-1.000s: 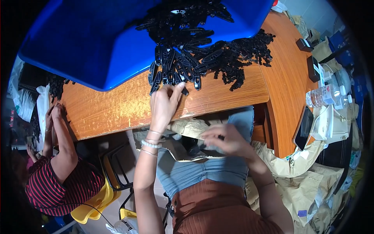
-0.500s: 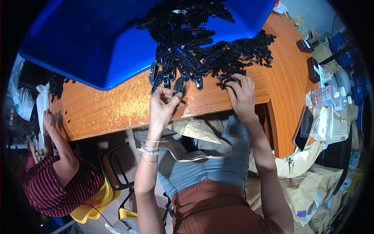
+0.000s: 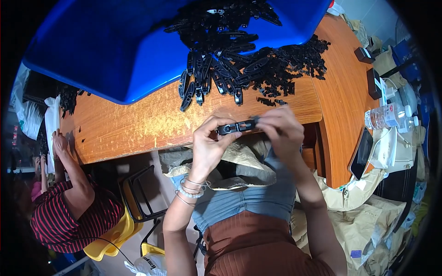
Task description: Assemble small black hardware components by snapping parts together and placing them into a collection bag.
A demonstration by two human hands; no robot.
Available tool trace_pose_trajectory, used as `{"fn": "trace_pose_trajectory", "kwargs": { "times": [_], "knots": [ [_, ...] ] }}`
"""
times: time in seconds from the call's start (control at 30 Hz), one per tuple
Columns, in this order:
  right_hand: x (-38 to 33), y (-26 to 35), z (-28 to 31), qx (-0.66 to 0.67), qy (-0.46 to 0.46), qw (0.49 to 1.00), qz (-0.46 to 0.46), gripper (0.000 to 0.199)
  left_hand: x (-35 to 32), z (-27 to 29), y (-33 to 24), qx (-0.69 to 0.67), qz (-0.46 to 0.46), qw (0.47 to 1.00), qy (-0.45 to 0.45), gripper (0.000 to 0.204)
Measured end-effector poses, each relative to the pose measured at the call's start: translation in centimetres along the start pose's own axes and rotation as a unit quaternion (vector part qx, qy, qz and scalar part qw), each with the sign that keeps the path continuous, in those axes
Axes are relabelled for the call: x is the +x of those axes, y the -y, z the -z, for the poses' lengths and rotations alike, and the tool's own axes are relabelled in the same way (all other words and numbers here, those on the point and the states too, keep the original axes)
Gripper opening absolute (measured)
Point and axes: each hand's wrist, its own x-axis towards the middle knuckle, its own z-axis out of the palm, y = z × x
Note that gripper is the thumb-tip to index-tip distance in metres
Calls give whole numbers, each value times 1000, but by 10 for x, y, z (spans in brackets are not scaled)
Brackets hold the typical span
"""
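Black clip (image 3: 236, 126) is pinched at its ends by left hand (image 3: 209, 145) and right hand (image 3: 281, 131), above the bench (image 3: 138, 124) edge; clear bottle (image 3: 389, 116) stands right

A clear labelled water bottle (image 3: 386, 116) lies beside a dark phone screen (image 3: 361, 153).

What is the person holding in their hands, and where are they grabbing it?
A long black plastic piece, held level over the table edge. The left hand pinches its left end, and the right hand pinches its right end.
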Motion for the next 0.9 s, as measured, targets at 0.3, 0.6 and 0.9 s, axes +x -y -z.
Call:
{"fn": "trace_pose_trajectory", "kwargs": {
  "times": [0.3, 0.6, 0.9],
  "knots": [
    [-4, 30, -5, -7, 33, 994, -107, 17, -12, -5, -28, -24, 126, 992, 9, 23],
    [3, 43, -1, 109, 56, 977, -173, 19, -17, -8, -17, -268, 51, 959, 78, 42],
    [-8, 33, 3, -115, 114, 984, 70, 34, -20, -4, -26, -157, 78, 981, 79, 19]
  ]
}}
